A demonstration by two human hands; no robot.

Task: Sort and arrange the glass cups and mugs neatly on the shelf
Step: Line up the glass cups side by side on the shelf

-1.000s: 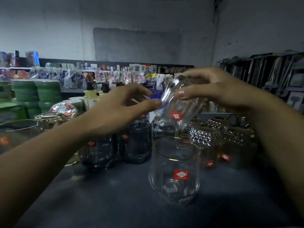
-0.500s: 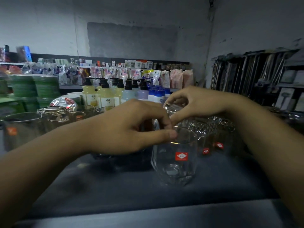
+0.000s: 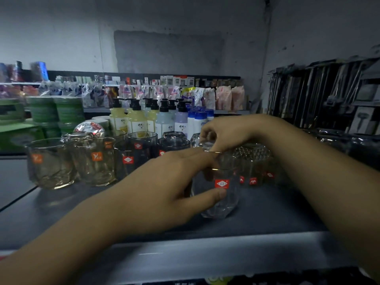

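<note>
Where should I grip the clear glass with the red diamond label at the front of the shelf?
Grip the clear glass around its lower side wall, coming from the left, where the left hand already wraps it. It stands upright, and the right hand occupies the gold rim with a second glass.

The dark grey shelf [image 3: 82, 212] carries upright glass cups [image 3: 94, 161], one clear cup [image 3: 223, 194] standing forward.

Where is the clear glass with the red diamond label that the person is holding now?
The clear glass stands upright on the dark shelf, right of centre in the head view, with the left hand around it and faceted glasses just behind.
</note>
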